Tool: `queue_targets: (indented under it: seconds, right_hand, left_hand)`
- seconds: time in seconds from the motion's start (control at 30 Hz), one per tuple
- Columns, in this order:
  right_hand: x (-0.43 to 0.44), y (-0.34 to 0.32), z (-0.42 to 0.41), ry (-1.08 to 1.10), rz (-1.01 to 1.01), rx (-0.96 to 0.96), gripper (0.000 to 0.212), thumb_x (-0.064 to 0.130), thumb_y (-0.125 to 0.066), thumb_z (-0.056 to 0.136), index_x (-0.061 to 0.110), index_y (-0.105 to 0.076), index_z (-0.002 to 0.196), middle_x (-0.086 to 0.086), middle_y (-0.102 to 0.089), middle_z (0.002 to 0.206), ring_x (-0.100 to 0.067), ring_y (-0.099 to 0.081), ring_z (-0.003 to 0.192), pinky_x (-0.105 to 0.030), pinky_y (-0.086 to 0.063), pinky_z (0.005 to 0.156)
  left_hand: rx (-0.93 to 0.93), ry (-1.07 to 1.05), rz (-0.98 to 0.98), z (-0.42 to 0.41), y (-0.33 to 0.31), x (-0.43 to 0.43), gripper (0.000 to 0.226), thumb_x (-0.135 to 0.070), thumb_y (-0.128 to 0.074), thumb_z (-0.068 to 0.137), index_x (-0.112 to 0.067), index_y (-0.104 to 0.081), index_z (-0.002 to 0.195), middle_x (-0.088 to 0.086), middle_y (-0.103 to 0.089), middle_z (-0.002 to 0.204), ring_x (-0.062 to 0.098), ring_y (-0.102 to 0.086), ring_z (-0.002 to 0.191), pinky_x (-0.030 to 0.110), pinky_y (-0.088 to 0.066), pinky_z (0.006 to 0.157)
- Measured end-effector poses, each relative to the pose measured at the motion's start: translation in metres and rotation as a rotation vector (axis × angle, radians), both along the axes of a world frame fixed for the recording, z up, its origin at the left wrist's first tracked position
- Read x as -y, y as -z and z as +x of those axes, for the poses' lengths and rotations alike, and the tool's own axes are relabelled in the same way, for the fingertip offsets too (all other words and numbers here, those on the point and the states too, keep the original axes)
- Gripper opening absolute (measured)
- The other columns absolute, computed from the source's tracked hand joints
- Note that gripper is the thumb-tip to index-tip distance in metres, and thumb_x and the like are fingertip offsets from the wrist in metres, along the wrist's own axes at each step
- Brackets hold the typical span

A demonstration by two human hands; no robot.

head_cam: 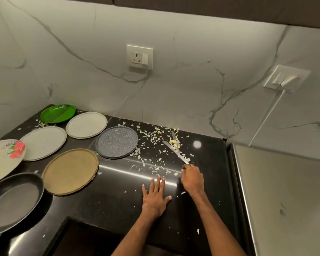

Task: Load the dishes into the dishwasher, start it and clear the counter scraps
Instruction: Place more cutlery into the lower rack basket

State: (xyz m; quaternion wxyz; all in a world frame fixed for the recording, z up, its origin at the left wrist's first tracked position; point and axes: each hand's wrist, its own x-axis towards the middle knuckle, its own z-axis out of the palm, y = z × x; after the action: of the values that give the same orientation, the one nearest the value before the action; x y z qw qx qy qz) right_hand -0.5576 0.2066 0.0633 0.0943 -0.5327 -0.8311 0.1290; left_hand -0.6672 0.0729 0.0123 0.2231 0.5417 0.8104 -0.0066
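Rests the left hand point(156, 195) flat on the black surface point(115, 206), fingers straight and spread; curls the right hand point(192, 179) over pale scraps point(156, 133) just beside the near end of a knife point(180, 156); cannot tell whether anything is pinched there; faces scraps strewn thickest around the knife, near the wall; has dishes lying on the surface to the left: green plate point(58, 113), far grey plate point(86, 125), near grey plate point(43, 143), speckled plate point(116, 141), tan plate point(70, 171), floral plate point(2, 161), dark pan point(13, 202).
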Motion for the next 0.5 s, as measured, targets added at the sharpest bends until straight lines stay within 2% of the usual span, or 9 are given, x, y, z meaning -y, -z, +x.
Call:
queue_targets:
  seconds: [0.1,0.23,0.27,0.33,0.37,0.4,0.43,0.5]
  right_hand:
    - [-0.027,0.002,-0.014,-0.021,-0.001,0.04,0.027,0.03,-0.047,0.103,0.016,-0.065,0.118,0.001,-0.062,0.12,-0.019,-0.056,0.112,-0.039,-0.049,0.094]
    - [-0.061,0.005,-0.034,-0.074,-0.045,0.067,0.032,0.03,-0.049,0.102,0.015,-0.057,0.129,-0.002,-0.056,0.129,-0.02,-0.05,0.121,-0.043,-0.044,0.102]
    - [-0.068,0.007,-0.038,-0.083,-0.054,0.082,0.034,0.03,-0.049,0.102,0.015,-0.055,0.131,-0.003,-0.056,0.13,-0.021,-0.05,0.122,-0.043,-0.044,0.102]
    - [-0.079,0.01,-0.044,-0.099,-0.054,0.116,0.034,0.03,-0.051,0.101,0.015,-0.054,0.132,-0.004,-0.056,0.13,-0.022,-0.05,0.12,-0.042,-0.044,0.102]
    - [-0.082,0.011,-0.046,-0.111,-0.042,0.136,0.034,0.027,-0.052,0.1,0.015,-0.053,0.132,-0.004,-0.056,0.129,-0.021,-0.05,0.119,-0.041,-0.044,0.101]
    - [-0.085,0.013,-0.048,-0.129,-0.026,0.157,0.033,0.023,-0.054,0.099,0.016,-0.053,0.132,-0.004,-0.055,0.129,-0.021,-0.05,0.118,-0.04,-0.044,0.1]
    - [-0.086,0.015,-0.05,-0.147,-0.011,0.173,0.035,0.017,-0.055,0.098,0.016,-0.052,0.132,-0.003,-0.054,0.129,-0.02,-0.049,0.117,-0.039,-0.043,0.099]
    - [-0.085,0.019,-0.053,-0.155,0.003,0.187,0.043,0.009,-0.058,0.094,0.016,-0.048,0.135,-0.003,-0.055,0.129,-0.021,-0.049,0.117,-0.039,-0.043,0.098]
  left_hand:
    - [0.017,0.012,0.014,-0.012,0.001,-0.015,0.071,-0.058,-0.019,0.103,-0.029,0.019,0.155,-0.009,0.032,0.156,0.021,0.026,0.149,0.059,0.012,0.118]
    - [-0.001,0.019,0.044,-0.024,0.007,-0.022,0.068,-0.062,-0.016,0.1,-0.038,0.025,0.148,-0.017,0.034,0.153,0.015,0.028,0.147,0.052,0.018,0.117]
    - [-0.006,0.032,0.037,-0.025,0.011,-0.022,0.069,-0.068,-0.008,0.094,-0.04,0.026,0.146,-0.018,0.033,0.154,0.015,0.029,0.147,0.049,0.024,0.115]
    - [0.032,0.037,0.059,-0.028,0.015,-0.025,0.085,-0.083,0.009,0.076,-0.042,0.025,0.148,-0.019,0.033,0.155,0.016,0.031,0.146,0.039,0.037,0.103]
    - [0.028,0.039,0.07,-0.029,0.019,-0.025,0.091,-0.086,0.011,0.072,-0.042,0.021,0.151,-0.02,0.032,0.155,0.016,0.031,0.146,0.036,0.039,0.098]
    - [-0.025,0.04,0.097,-0.031,0.02,-0.024,0.088,-0.083,0.005,0.077,-0.042,0.011,0.155,-0.02,0.026,0.157,0.016,0.026,0.149,0.036,0.037,0.099]
    - [-0.065,0.043,0.083,-0.032,0.017,-0.021,0.08,-0.078,-0.007,0.086,-0.042,-0.006,0.157,-0.017,0.011,0.162,0.018,0.014,0.151,0.04,0.03,0.106]
    - [-0.111,0.029,-0.03,-0.03,0.022,-0.019,0.074,-0.071,-0.031,0.086,-0.037,-0.039,0.151,-0.012,-0.031,0.16,0.02,-0.017,0.148,0.046,0.005,0.113]
